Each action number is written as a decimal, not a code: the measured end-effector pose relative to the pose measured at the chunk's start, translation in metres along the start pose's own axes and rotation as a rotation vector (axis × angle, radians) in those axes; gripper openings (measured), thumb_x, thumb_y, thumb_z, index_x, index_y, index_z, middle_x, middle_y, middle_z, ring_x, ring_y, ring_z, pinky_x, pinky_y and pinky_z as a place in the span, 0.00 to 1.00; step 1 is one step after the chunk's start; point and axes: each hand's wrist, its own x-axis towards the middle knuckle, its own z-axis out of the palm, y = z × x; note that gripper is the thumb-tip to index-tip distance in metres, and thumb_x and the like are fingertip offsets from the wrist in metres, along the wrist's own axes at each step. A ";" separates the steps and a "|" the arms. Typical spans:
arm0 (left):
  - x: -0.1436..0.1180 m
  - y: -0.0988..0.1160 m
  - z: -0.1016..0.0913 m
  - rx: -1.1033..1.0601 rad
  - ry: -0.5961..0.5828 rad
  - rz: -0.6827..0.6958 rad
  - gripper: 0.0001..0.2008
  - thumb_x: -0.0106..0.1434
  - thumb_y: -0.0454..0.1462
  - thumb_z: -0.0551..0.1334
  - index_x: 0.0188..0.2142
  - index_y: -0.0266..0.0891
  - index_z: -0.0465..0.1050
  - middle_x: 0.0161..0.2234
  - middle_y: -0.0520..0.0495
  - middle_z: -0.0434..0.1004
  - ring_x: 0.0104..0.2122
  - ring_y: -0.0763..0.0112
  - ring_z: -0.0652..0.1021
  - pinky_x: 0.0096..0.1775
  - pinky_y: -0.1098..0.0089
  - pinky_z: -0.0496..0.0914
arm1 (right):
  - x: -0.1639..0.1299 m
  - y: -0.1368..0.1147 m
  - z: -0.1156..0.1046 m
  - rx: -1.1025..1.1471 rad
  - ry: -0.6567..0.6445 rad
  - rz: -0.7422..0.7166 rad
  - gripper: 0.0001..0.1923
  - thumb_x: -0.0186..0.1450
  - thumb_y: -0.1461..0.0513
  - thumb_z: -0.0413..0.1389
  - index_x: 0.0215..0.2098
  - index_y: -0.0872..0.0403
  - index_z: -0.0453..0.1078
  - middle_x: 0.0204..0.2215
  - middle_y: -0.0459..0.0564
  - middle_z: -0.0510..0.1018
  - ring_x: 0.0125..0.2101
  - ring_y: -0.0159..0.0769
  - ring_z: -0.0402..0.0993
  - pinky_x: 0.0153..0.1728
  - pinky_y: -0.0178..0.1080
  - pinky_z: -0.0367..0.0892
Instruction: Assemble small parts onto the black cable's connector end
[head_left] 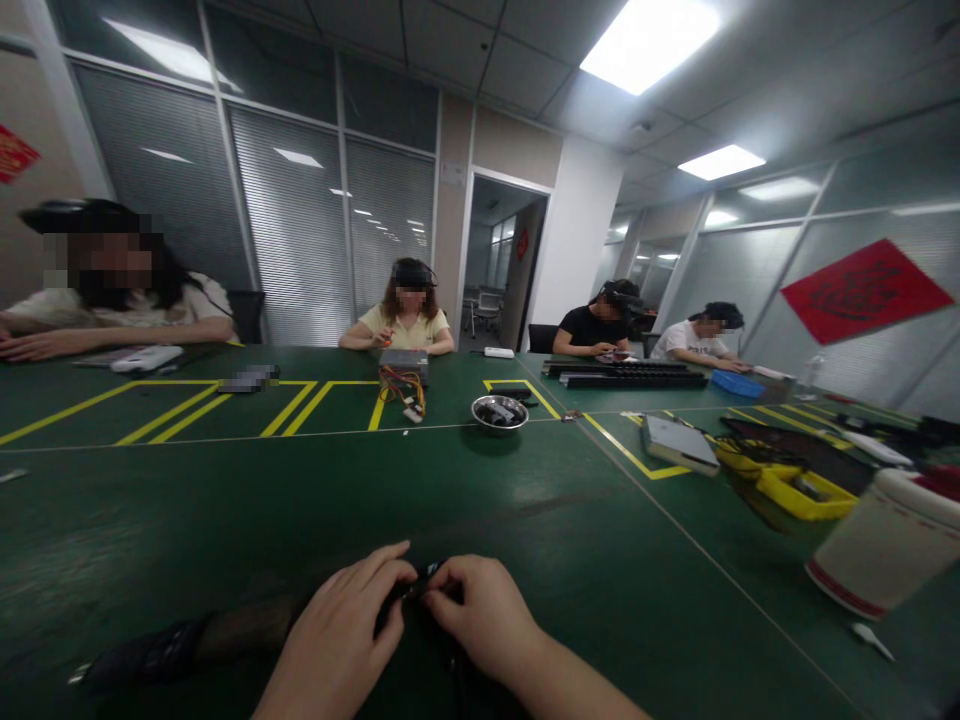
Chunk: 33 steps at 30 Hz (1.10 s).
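Close in front of me, my left hand (349, 625) and my right hand (484, 612) meet over the green table. Between their fingertips is a small dark part (411, 590) with a glint of metal; its kind cannot be made out. My right thumb and fingers pinch at it. The fingers of my left hand curl against it from the other side, with the index finger stretched out. To the left lies a dark, long, rounded object (176, 645) with a metal tip; its right end passes behind my left hand.
The green table (225, 510) has yellow tape lines. Ahead stand a metal bowl (499, 414) of dark parts and a box with coloured wires (405, 368). At right are a silver box (679, 445), a yellow tray (806, 492) and a white container (885, 540). Several people sit across.
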 end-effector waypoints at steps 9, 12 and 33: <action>0.002 -0.002 0.002 0.004 -0.006 0.003 0.07 0.61 0.37 0.56 0.38 0.46 0.71 0.54 0.50 0.71 0.50 0.60 0.73 0.50 0.58 0.67 | -0.001 0.001 0.001 0.012 -0.001 -0.013 0.05 0.62 0.62 0.58 0.33 0.51 0.77 0.30 0.43 0.80 0.31 0.30 0.75 0.32 0.28 0.62; 0.001 -0.003 0.003 0.005 0.007 0.025 0.10 0.60 0.35 0.56 0.40 0.47 0.71 0.54 0.50 0.71 0.50 0.61 0.73 0.51 0.59 0.67 | -0.001 0.002 0.001 0.018 -0.008 -0.002 0.05 0.62 0.61 0.58 0.33 0.50 0.77 0.30 0.43 0.80 0.31 0.30 0.75 0.32 0.28 0.62; 0.003 -0.003 0.005 -0.027 0.005 -0.047 0.09 0.61 0.37 0.57 0.41 0.47 0.70 0.53 0.50 0.72 0.50 0.61 0.74 0.50 0.59 0.67 | -0.001 -0.001 -0.001 -0.013 -0.020 0.008 0.04 0.61 0.62 0.58 0.33 0.51 0.76 0.30 0.43 0.80 0.30 0.30 0.75 0.33 0.29 0.62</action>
